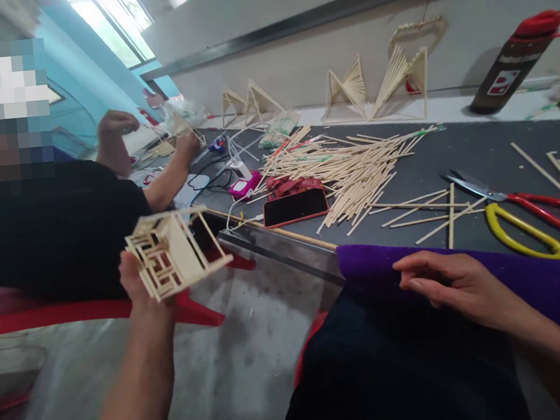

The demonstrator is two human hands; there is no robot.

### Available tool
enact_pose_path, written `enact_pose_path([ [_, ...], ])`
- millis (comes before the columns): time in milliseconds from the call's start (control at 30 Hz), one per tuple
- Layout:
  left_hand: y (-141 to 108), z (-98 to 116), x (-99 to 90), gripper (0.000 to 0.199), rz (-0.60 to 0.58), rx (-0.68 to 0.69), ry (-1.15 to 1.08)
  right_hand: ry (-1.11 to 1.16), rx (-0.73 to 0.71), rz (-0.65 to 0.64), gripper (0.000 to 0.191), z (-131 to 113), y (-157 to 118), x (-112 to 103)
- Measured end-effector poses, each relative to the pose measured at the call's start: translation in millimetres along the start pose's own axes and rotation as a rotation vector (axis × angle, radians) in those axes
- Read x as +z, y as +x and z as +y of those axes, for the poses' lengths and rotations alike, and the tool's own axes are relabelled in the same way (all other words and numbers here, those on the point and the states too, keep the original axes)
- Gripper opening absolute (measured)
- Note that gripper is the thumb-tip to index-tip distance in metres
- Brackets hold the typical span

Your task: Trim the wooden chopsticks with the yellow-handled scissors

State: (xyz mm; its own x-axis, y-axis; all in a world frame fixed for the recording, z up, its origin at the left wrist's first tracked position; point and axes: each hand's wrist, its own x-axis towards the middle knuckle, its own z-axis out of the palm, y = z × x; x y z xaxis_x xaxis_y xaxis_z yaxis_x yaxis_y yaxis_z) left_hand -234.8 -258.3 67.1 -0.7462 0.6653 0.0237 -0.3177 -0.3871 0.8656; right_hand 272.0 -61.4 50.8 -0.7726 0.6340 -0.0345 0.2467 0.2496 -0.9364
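My left hand [140,295] is closed around the base of a small model house frame [184,251] made of pale wooden sticks. It is held up in the air, tilted, beside the table's front edge, and my fingers are mostly hidden behind it. Over the purple cloth [367,261] at the table edge, my right hand [455,279] hovers with its fingers loosely bent and nothing visible in them. Just beyond that hand lie several loose wooden sticks [427,209] and scissors [499,198] with one red and one yellow handle.
A large pile of sticks [355,171] covers the table's middle. A phone [295,207] lies near the front edge. Twisted stick models [348,89] stand by the wall, left of a dark bottle [507,69]. At left, another person [57,236] works with both hands.
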Motion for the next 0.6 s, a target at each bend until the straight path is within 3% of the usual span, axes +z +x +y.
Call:
enact_pose_path([
  [33, 16, 8, 23.1, 0.062, 0.016, 0.133, 0.039, -0.008, -0.003, 0.003, 0.034, 0, 0, 0],
  [100, 50, 19, 64.4, 0.07, -0.171, 0.25, 0.117, -0.043, -0.007, 0.008, 0.033, 0, 0, 1],
  [167, 87, 23, 91.7, 0.072, -0.299, 0.274, 0.151, -0.079, -0.013, 0.014, 0.032, 1, 0, 1],
  [200, 106, 24, 99.3, 0.073, -0.292, 0.257, 0.173, -0.093, -0.018, 0.017, 0.031, 1, 0, 1],
  [267, 142, 21, 104.8, 0.076, -0.197, 0.199, 0.239, -0.112, -0.033, 0.028, 0.029, 1, 0, 1],
  [400, 198, 10, 100.1, 0.078, -0.125, 0.085, 0.281, -0.143, -0.07, 0.037, 0.026, 2, 0, 1],
  [600, 240, -9, 100.8, 0.077, -0.081, -0.105, 0.298, -0.201, -0.098, 0.047, 0.023, 4, 0, 3],
])
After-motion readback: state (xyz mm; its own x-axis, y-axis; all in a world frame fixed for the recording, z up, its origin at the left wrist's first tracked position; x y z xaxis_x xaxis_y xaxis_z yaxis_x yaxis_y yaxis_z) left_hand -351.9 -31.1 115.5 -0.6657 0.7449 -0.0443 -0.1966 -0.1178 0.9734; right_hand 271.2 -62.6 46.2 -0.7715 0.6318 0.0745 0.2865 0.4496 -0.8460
